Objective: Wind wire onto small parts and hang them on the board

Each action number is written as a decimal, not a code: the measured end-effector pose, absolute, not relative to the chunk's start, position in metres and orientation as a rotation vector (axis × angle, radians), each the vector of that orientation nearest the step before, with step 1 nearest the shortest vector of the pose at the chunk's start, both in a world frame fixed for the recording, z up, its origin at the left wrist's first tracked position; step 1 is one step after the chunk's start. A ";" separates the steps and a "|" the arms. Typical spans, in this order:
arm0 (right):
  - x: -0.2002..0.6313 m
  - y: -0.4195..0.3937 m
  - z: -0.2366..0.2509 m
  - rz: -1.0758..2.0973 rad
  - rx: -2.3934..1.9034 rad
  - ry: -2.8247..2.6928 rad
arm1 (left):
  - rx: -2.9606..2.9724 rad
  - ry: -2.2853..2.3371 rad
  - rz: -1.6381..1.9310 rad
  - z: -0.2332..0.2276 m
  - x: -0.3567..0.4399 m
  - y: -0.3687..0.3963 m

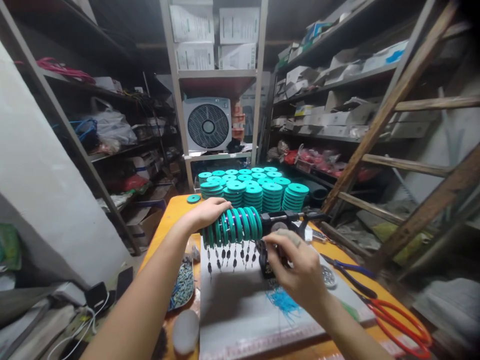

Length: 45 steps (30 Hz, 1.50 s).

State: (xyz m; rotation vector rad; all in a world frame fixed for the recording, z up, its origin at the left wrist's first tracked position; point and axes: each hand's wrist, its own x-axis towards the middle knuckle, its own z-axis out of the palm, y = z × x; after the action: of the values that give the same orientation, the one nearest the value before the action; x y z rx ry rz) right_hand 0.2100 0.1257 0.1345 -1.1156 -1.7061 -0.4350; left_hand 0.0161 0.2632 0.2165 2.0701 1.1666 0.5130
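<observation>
My left hand [207, 212] rests over the left end of a row of teal spools [232, 226] strung on a horizontal rod, gripping them from above. Small dark weights on lines dangle under the spools. My right hand [300, 267] is closed around a black crank device [268, 262] just right of the spools, next to the black clamp [288, 218] that carries the rod. Both sit above a grey mat [240, 305] on the orange table [170, 212].
Stacks of teal spools [255, 189] fill the table's far end. Blue-handled pliers [352, 275] and orange-handled scissors [401, 320] lie at the right. A dish of small parts [182, 287] lies left of the mat. Shelves, a fan [207, 124] and a wooden ladder [405, 130] surround the table.
</observation>
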 end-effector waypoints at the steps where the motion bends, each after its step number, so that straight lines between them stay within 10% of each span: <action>1: 0.216 0.128 0.138 -0.441 -1.152 -1.686 | 2.058 1.179 0.493 0.216 0.017 0.266; 15: 0.218 0.156 0.161 -0.190 -1.275 -1.806 | 1.995 1.271 0.416 0.212 0.019 0.292; 26: 0.223 0.158 0.157 -0.193 -1.281 -1.807 | 2.556 1.005 1.197 0.214 -0.017 0.196; 45: 0.227 0.182 0.171 -0.165 -1.308 -1.905 | 2.974 0.785 1.091 0.192 -0.002 0.191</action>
State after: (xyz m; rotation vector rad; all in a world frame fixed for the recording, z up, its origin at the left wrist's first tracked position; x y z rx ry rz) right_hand 0.2273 0.1820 0.1705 -1.3084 -1.9049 -0.1647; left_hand -0.0016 0.1905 0.1917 2.9739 0.7853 1.0915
